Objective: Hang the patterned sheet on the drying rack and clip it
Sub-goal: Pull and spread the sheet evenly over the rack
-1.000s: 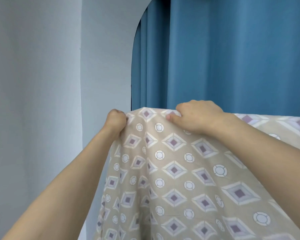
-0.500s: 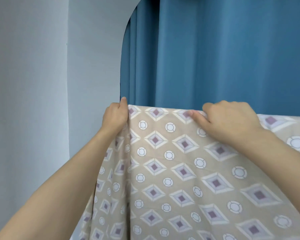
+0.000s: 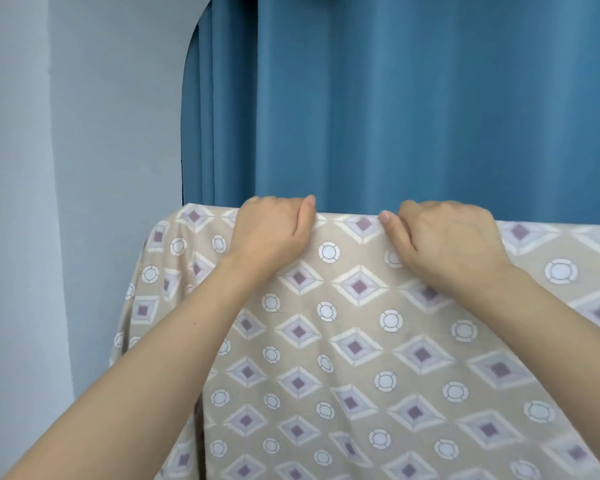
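Head: blue curtain (image 3: 430, 116), pale wall (image 3: 111, 133)

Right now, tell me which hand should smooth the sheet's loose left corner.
Left, probably. The left hand grips the sheet's top edge nearest that drooping corner, while the right hand holds farther right and would have to cross over.

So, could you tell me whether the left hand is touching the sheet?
Touching. The head view shows the left hand on the top fold of the sheet, fingers curled over its edge.
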{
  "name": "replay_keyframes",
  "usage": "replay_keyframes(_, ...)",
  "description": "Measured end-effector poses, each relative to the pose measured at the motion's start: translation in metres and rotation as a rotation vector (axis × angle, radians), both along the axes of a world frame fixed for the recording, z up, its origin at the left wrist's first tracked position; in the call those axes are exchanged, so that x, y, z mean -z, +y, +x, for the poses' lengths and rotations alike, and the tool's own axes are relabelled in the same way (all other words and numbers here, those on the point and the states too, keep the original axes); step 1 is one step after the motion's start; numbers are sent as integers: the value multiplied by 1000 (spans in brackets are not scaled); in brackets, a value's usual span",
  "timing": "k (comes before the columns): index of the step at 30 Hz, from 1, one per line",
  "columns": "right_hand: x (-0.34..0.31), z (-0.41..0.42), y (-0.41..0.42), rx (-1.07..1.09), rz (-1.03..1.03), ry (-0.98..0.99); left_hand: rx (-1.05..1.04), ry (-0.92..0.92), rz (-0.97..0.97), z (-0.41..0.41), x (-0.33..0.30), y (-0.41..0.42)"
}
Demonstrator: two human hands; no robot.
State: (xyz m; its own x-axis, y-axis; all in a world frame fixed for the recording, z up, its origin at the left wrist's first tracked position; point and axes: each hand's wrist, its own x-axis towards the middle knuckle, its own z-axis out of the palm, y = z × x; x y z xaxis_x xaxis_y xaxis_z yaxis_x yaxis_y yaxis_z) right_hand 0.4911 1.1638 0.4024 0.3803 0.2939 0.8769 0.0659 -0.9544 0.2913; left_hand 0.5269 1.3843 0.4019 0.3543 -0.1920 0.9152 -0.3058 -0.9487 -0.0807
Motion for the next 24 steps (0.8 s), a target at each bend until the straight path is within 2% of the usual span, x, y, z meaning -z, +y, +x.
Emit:
replay_keyframes(3, 1, -9, -40, 60, 56, -27, -102, 77, -118, -1, -7, -2)
replay_keyframes(5, 1, -14, -68, 88, 89, -28, -87, 61, -127, -5, -10, -15)
replay_keyframes(7, 1, -21, -94, 103, 120, -16, 9, 35, -130, -11, -12, -39)
replay_keyframes(10, 0, -30, -130, 107, 160, 15, 249, 90, -101, -28, -16, -90)
replay_keyframes(15, -1, -42, -186, 161, 162, 56, 497, 343, 57, -50, -22, -175)
replay_keyframes(19, -2, -51, -231, 239, 183, 69, 475, 399, 88, -50, -24, -209)
replay_keyframes(24, -3, -57, -247, 284, 220, 91, 411, 471, -31, -50, -33, -218)
